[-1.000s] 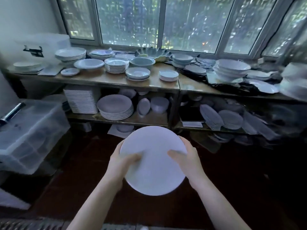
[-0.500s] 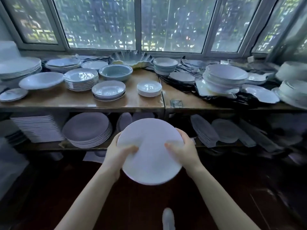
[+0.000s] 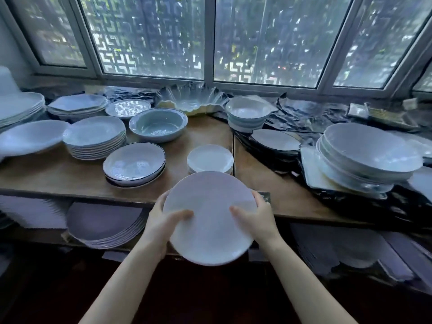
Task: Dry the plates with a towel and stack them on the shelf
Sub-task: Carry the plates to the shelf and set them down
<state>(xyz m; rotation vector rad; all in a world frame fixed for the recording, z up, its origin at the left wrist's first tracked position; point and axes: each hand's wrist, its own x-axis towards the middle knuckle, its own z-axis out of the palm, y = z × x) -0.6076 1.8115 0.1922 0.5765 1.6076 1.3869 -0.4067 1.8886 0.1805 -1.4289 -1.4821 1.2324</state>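
A round white plate [image 3: 210, 213] is held in both hands in front of the wooden shelf's top board [image 3: 58, 174], its far rim just over the board's front edge. My left hand [image 3: 161, 226] grips the plate's left rim with the thumb on its face. On the right rim my right hand [image 3: 256, 218] does the same. Right behind the plate sits a small stack of white plates [image 3: 210, 159]. A stack of large flat plates [image 3: 102, 226] lies on the lower shelf, at the left. No towel shows.
The top board holds a dark-rimmed bowl pair [image 3: 134, 163], a stack of plates [image 3: 94, 136], a green bowl [image 3: 158, 124], stacked bowls [image 3: 247, 113] and, at right, large bowls on square plates [image 3: 367, 155]. Windows run behind. Dark floor lies below.
I have come closer to the shelf. The plate, held the same way in both hands, has risen and moved forward to the top board's front edge.
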